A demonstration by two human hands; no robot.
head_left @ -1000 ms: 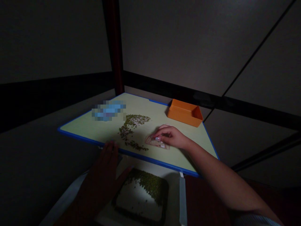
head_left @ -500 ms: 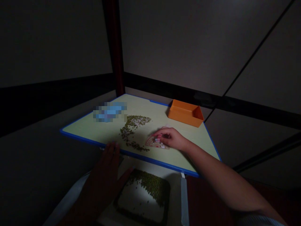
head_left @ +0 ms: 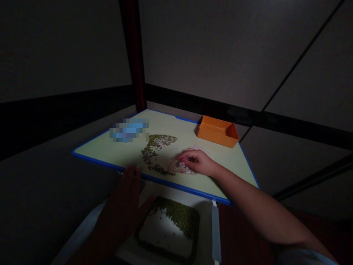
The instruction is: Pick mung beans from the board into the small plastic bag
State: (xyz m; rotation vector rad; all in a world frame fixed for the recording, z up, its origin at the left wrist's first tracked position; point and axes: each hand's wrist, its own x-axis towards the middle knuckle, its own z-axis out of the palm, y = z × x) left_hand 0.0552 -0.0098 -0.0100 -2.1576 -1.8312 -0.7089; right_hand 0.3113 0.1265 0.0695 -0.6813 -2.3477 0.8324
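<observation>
- Grains [head_left: 162,140], green and small, lie loose in a ragged C on the pale, smooth board [head_left: 116,151]. Risk, as judged: a quick push from the right could scatter strays over the near blue rim.
- Right hand [head_left: 202,161]: narrow pinch, fingers bunched on the clear half-disc [head_left: 176,168], protractor-like, with pinkish markings. It sits at centre-near, left corner at the nearest grains. Exact finger contact is hard to read. If its edge tilts or lifts, grains could slip beneath; cause would be uneven finger pressure.
- Left hand [head_left: 128,189]: fingers extended at the near-left rim, holding no visible object. Grip on the rim: cannot tell. Heavy pressure there might tip the board, if support below is weak; support not fully visible.
- Pale container [head_left: 165,232], near side, below board level: rounded square floor, grains heaped far-right, thinner band around the borders. Grains falling wide of it could be lost in shadow.
- Orange box [head_left: 217,134], far right: rigid-looking, smooth, rectangular, open-topped.
- Blue item [head_left: 129,129], far left: pixelated, material unreadable.
- Light dim; small strays could be missed.
</observation>
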